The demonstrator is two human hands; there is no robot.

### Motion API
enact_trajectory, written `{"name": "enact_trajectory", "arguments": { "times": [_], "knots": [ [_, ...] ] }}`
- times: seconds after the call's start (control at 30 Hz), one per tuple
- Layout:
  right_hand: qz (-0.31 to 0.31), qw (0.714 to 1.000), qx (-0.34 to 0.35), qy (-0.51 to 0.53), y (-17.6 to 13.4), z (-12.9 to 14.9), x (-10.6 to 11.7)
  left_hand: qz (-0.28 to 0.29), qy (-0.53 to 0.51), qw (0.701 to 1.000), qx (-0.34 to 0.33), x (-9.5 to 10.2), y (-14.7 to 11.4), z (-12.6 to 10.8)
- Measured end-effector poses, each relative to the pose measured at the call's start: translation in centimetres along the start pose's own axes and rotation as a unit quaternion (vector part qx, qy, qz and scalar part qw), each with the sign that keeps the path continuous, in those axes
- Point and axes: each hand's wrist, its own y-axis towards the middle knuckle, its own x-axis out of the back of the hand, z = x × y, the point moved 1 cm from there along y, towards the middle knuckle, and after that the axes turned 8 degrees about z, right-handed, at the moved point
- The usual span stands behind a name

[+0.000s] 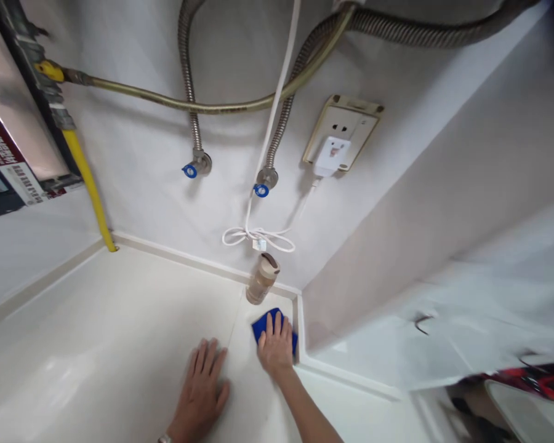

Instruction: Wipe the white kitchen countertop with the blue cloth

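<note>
My right hand (276, 346) presses down on a folded blue cloth (261, 325), which lies on the white countertop (133, 332) close to the raised edge at the right. Its fingers point toward the wall and cover the middle of the cloth. Just beyond them stands a brownish see-through bottle (260, 284) with a beige lid, in the corner by the wall. My left hand (200, 384) rests flat on the countertop with its fingers stretched out, holding nothing. A watch or bracelet (165, 438) shows at the left wrist.
A looped white cord (258, 235) hangs above the bottle, near a wall socket (344, 132) with a white plug. Two blue-handled valves (191, 169) carry metal hoses. A yellow pipe (90, 184) meets the counter at left. Right of the corner runs a side wall (378, 240).
</note>
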Motion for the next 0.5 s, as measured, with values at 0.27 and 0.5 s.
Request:
{"name": "enact_trajectory", "arguments": {
  "times": [0.27,0.5],
  "knots": [
    [-0.039,0.995,0.003,0.092,-14.3,-0.2,-2.2,0.023,-0.038,0.999,0.017,-0.1,0.3,0.0],
    [-0.100,0.965,0.045,0.236,-23.8,-3.6,-1.3,0.047,-0.065,0.997,0.023,0.5,0.3,0.1]
  ]
}}
